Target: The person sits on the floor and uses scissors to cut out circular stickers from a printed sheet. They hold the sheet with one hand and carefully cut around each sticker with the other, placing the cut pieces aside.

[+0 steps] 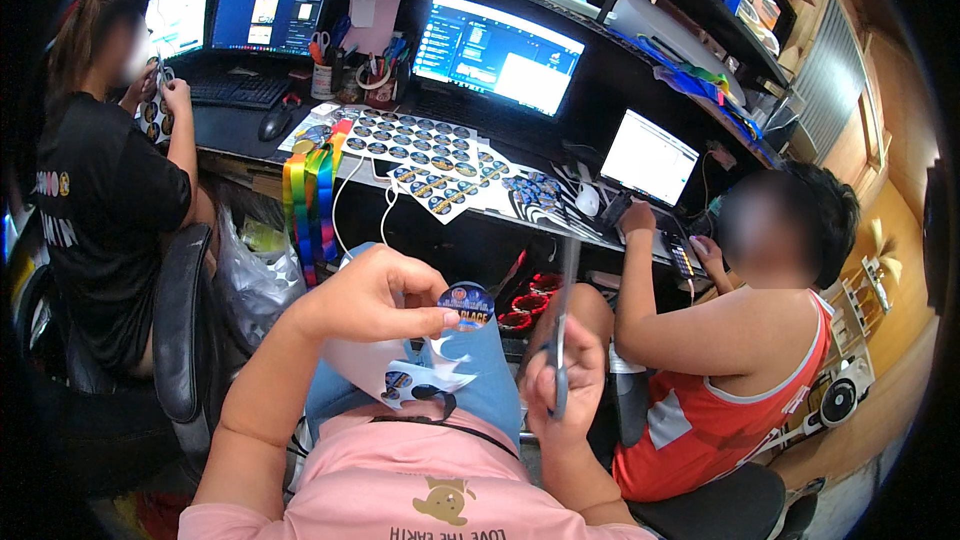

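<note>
My left hand [390, 296] pinches a round printed sticker [466, 307] between thumb and fingers, above my lap. In my right hand [570, 382] is a pair of scissors [559, 345], blades pointing up towards the desk; they are blurred, and I cannot tell whether the blades are apart. Below the left hand a partly cut white sticker sheet [420, 382] with printed rounds and curled cut edges lies on my lap. Sheets of round stickers [420, 141] overlap on the desk in front, beside a pile of cut-out round stickers [536, 191].
A co-worker at the left holds scissors and a sticker sheet; another sits close at the right, arms at the desk. Rainbow ribbons [309, 202] and white cables hang over the desk edge [360, 176]. A plastic bag [262, 285] hangs beside the left chair. Monitors and pen holders line the back.
</note>
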`<act>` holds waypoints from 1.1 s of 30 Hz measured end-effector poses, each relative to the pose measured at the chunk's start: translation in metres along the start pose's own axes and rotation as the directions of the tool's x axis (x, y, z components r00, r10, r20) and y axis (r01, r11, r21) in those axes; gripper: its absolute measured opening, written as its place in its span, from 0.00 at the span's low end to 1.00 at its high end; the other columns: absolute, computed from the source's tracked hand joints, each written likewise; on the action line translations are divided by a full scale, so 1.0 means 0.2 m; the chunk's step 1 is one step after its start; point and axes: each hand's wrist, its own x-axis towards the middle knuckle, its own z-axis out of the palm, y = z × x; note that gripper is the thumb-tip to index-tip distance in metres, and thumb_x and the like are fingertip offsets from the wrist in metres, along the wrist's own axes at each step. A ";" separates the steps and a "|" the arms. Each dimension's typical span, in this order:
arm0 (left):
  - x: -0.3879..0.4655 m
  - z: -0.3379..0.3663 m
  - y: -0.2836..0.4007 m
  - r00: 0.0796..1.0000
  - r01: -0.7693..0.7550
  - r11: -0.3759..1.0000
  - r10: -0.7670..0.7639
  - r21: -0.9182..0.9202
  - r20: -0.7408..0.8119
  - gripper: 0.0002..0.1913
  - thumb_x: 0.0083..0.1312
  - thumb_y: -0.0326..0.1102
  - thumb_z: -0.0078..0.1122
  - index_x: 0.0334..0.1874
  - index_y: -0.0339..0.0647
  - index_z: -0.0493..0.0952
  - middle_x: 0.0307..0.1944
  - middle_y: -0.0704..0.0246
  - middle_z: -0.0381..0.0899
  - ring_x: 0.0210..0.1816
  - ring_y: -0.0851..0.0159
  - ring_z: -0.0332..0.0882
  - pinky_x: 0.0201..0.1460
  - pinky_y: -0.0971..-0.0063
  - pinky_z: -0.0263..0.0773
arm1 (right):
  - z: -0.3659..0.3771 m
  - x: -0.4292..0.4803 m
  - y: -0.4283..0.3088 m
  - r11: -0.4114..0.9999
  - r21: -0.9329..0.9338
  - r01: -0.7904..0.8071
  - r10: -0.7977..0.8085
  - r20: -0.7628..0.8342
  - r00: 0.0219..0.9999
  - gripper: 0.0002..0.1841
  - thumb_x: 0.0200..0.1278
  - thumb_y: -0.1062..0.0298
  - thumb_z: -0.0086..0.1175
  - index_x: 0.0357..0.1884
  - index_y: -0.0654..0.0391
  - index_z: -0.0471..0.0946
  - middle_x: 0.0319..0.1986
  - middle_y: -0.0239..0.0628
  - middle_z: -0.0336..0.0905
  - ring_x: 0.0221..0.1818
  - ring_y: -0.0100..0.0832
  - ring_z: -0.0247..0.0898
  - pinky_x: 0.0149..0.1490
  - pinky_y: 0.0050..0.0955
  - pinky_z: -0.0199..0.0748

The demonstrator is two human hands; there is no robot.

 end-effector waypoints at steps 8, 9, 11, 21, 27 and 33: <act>0.05 0.07 -0.08 0.987 0.109 0.991 -0.118 0.080 0.105 0.10 0.55 0.35 0.67 0.31 0.34 0.81 0.22 0.70 0.81 0.25 0.78 0.77 0.28 0.83 0.70 | 0.05 0.23 0.09 0.915 -0.397 -0.076 0.067 -0.035 0.997 0.36 0.46 0.83 0.63 0.61 0.57 0.64 0.36 0.34 0.79 0.26 0.16 0.70 0.28 0.11 0.63; 0.03 0.07 -0.10 0.989 0.106 0.993 -0.111 0.060 0.099 0.10 0.55 0.36 0.67 0.32 0.35 0.81 0.22 0.70 0.81 0.26 0.77 0.77 0.30 0.83 0.70 | 0.04 0.26 0.10 0.918 -0.367 -0.147 0.134 -0.060 0.989 0.36 0.46 0.82 0.63 0.61 0.56 0.64 0.34 0.33 0.79 0.24 0.15 0.69 0.26 0.11 0.61; 0.00 0.05 -0.18 0.992 0.093 0.996 -0.094 0.019 0.083 0.12 0.55 0.38 0.67 0.33 0.35 0.81 0.23 0.69 0.81 0.28 0.76 0.78 0.33 0.82 0.71 | -0.04 0.35 0.13 0.909 -0.305 -0.283 0.266 -0.099 0.959 0.36 0.46 0.80 0.64 0.62 0.55 0.64 0.31 0.30 0.79 0.21 0.14 0.67 0.22 0.11 0.57; -0.02 0.02 -0.12 0.994 0.107 0.990 -0.110 0.092 0.026 0.14 0.52 0.38 0.70 0.34 0.35 0.82 0.28 0.67 0.82 0.32 0.72 0.80 0.39 0.78 0.73 | -0.97 1.33 0.75 0.719 -0.676 -0.162 -0.248 -0.467 0.849 0.29 0.46 0.69 0.66 0.55 0.56 0.71 0.23 0.34 0.73 0.11 0.22 0.57 0.14 0.24 0.49; -0.05 -0.04 -0.05 0.994 0.106 0.987 -0.104 0.123 -0.028 0.12 0.53 0.37 0.69 0.34 0.35 0.82 0.29 0.66 0.83 0.32 0.72 0.80 0.39 0.79 0.73 | -0.88 1.29 0.71 0.434 -0.861 -0.265 -0.405 -0.449 0.797 0.29 0.46 0.63 0.66 0.52 0.61 0.73 0.41 0.48 0.78 0.43 0.39 0.76 0.49 0.31 0.70; -0.02 -0.11 -0.05 0.982 0.049 0.998 -0.043 0.027 -0.184 0.10 0.58 0.34 0.64 0.38 0.35 0.80 0.31 0.68 0.82 0.34 0.74 0.78 0.39 0.80 0.72 | -0.28 0.55 0.50 0.972 -0.171 -0.160 0.128 -0.185 0.974 0.32 0.57 0.70 0.59 0.64 0.58 0.59 0.32 0.40 0.81 0.12 0.12 0.55 0.14 0.13 0.47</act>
